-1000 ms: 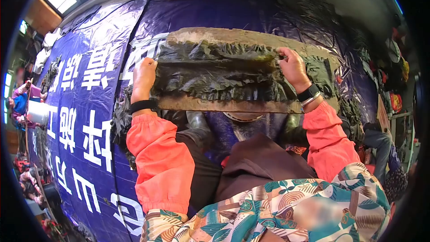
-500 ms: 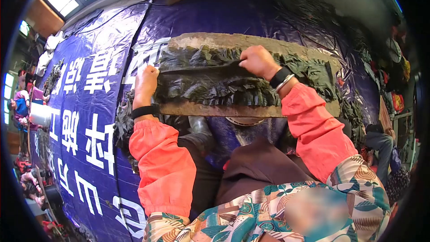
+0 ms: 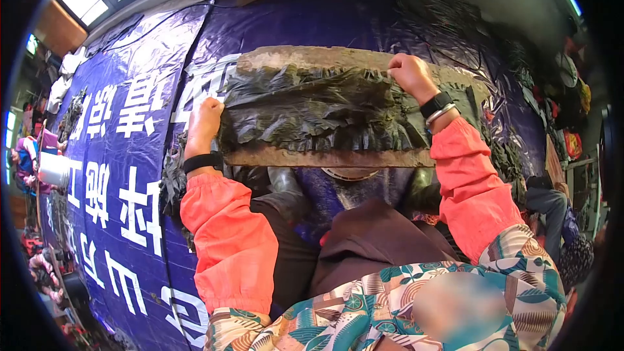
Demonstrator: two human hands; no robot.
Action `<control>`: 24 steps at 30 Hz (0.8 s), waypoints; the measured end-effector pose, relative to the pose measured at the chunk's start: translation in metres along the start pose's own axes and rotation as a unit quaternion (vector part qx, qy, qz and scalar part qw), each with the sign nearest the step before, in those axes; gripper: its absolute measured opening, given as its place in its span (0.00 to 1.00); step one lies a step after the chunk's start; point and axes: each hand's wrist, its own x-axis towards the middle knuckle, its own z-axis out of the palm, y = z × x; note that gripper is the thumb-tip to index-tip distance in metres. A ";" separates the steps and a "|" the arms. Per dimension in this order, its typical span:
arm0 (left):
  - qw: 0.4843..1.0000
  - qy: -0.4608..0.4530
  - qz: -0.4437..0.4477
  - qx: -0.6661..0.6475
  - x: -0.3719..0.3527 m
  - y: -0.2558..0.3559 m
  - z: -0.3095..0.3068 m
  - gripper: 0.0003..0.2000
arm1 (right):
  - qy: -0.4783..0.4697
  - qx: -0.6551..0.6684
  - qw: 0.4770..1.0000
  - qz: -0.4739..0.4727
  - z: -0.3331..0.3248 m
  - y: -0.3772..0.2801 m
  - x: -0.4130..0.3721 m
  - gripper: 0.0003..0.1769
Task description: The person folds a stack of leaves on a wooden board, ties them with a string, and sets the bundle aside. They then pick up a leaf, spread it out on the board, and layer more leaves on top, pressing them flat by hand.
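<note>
A long dark green ruffled kelp sheet (image 3: 312, 110) lies across a worn wooden board (image 3: 318, 158). At the board's left end my left hand (image 3: 205, 120) is closed on the kelp's end. My right hand (image 3: 412, 77) pinches the kelp near the board's far edge, right of the middle; its fingertips partly hide the grip. Frilled edges run along the near side of the kelp, while its middle looks smoother. Beneath the board, part of a round rim (image 3: 351, 173) shows between my knees.
A purple plastic sheet (image 3: 140, 172) with white characters spreads beneath and to the left. Dark kelp scraps (image 3: 174, 185) hang beside my left forearm. A white bucket (image 3: 54, 169) stands near other people at far left. Black plastic film (image 3: 448, 19) lies at the back right.
My right hand has moved right and away from me along the kelp. The raised fold in the kelp's middle has flattened and spread. My left hand stays at the left end.
</note>
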 end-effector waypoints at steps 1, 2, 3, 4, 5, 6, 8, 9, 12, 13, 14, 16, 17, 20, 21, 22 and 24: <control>1.000 -0.009 -0.013 0.008 0.003 -0.002 0.001 0.14 | 0.012 0.045 0.998 -0.047 -0.002 -0.001 -0.004 0.10; 1.000 -0.009 -0.010 0.007 0.005 -0.004 0.003 0.14 | 0.026 0.090 0.991 -0.095 -0.002 -0.002 -0.009 0.11; 0.999 -0.035 -0.029 -0.004 0.003 0.003 -0.003 0.17 | 0.042 0.092 0.986 -0.132 -0.006 -0.012 -0.018 0.12; 0.997 -0.060 -0.049 -0.015 0.001 0.008 -0.008 0.19 | 0.043 0.092 0.986 -0.132 -0.003 -0.016 -0.022 0.12; 0.994 -0.083 -0.071 -0.026 -0.001 0.014 -0.012 0.22 | 0.049 0.083 0.982 -0.161 0.004 -0.019 -0.025 0.12; 0.994 -0.082 -0.071 -0.025 -0.001 0.015 -0.012 0.22 | 0.055 0.074 0.977 -0.190 0.009 -0.019 -0.027 0.12; 0.990 -0.129 -0.058 -0.004 -0.002 0.017 -0.012 0.19 | 0.045 0.050 0.979 -0.192 0.017 -0.015 -0.028 0.12; 0.990 -0.129 -0.057 -0.003 -0.003 0.016 -0.013 0.19 | -0.014 0.037 0.987 -0.153 0.019 -0.010 -0.025 0.12; 0.993 -0.107 -0.030 -0.026 -0.002 0.007 -0.011 0.16 | -0.054 0.042 0.992 -0.106 0.022 0.004 -0.018 0.10; 0.994 -0.098 -0.015 -0.040 0.003 0.001 -0.009 0.14 | -0.065 0.081 0.991 -0.084 0.021 0.008 -0.015 0.08; 0.995 -0.088 -0.001 -0.054 0.007 -0.005 -0.006 0.13 | -0.075 0.120 0.988 -0.061 0.019 0.013 -0.013 0.07; 0.993 -0.097 -0.021 -0.065 0.010 -0.008 -0.003 0.11 | -0.092 0.095 0.990 -0.052 0.013 0.020 -0.010 0.08; 0.988 -0.107 -0.039 -0.103 0.011 -0.011 -0.001 0.11 | -0.036 0.052 0.997 -0.054 0.013 0.022 -0.011 0.10; 0.971 -0.136 -0.097 -0.173 0.013 -0.014 -0.005 0.14 | 0.030 0.044 0.995 -0.084 0.009 -0.002 -0.021 0.13; 0.962 -0.144 -0.121 -0.198 0.009 -0.009 -0.009 0.15 | 0.020 0.086 0.990 -0.113 0.003 -0.022 -0.031 0.12; 0.952 -0.151 -0.143 -0.224 0.003 0.000 -0.015 0.16 | 0.011 0.127 0.982 -0.141 0.000 -0.041 -0.042 0.12; 0.952 -0.144 -0.155 -0.221 -0.008 0.015 -0.025 0.16 | -0.026 0.164 0.961 -0.222 0.007 -0.072 -0.067 0.11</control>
